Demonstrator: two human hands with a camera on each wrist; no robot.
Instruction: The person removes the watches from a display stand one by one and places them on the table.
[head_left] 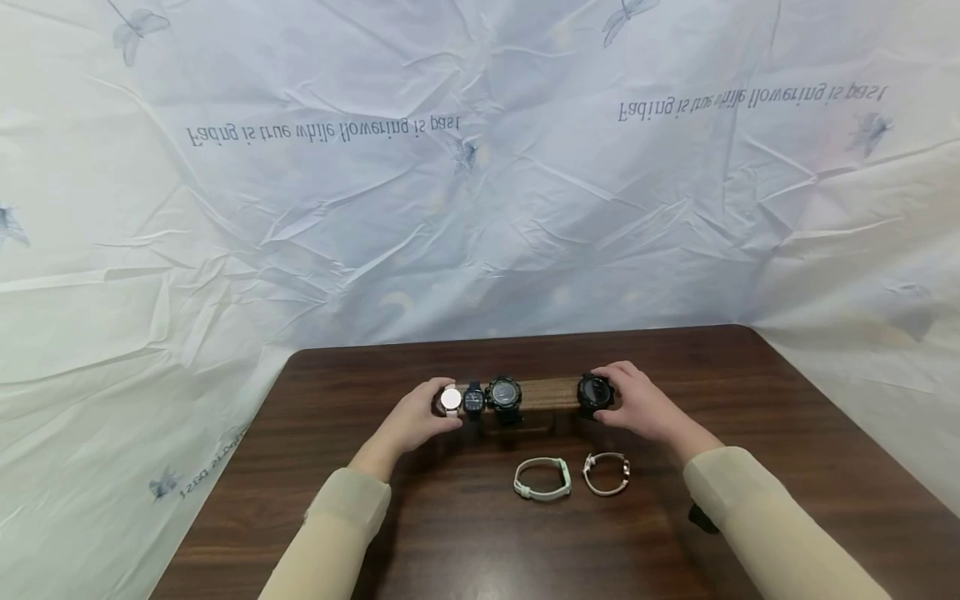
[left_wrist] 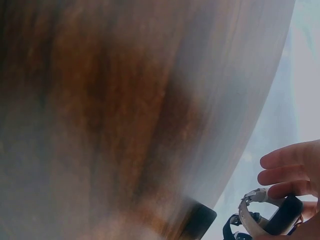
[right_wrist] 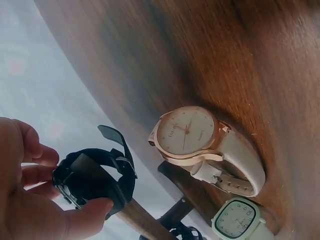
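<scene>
A wooden bar stand [head_left: 542, 392] sits mid-table with watches strapped around it. My left hand [head_left: 441, 407] grips a white-faced watch [head_left: 451, 400] at the bar's left end; in the left wrist view my fingers [left_wrist: 286, 172] curl around its pale case [left_wrist: 254, 209]. Beside it hang a small dark watch [head_left: 473, 399] and a large black watch [head_left: 503, 393]. My right hand [head_left: 612, 393] pinches a black watch [head_left: 595, 392] at the bar's right end, with thumb and fingers closed on that black watch [right_wrist: 95, 179].
In front of the stand, a pale green watch [head_left: 542, 479] and a white-strapped rose-gold watch [head_left: 606, 472] lie on the dark wooden table [head_left: 450, 542]. The rose-gold watch [right_wrist: 192, 135] and green watch [right_wrist: 238, 224] show close up. Crinkled printed sheeting [head_left: 480, 183] backs the table.
</scene>
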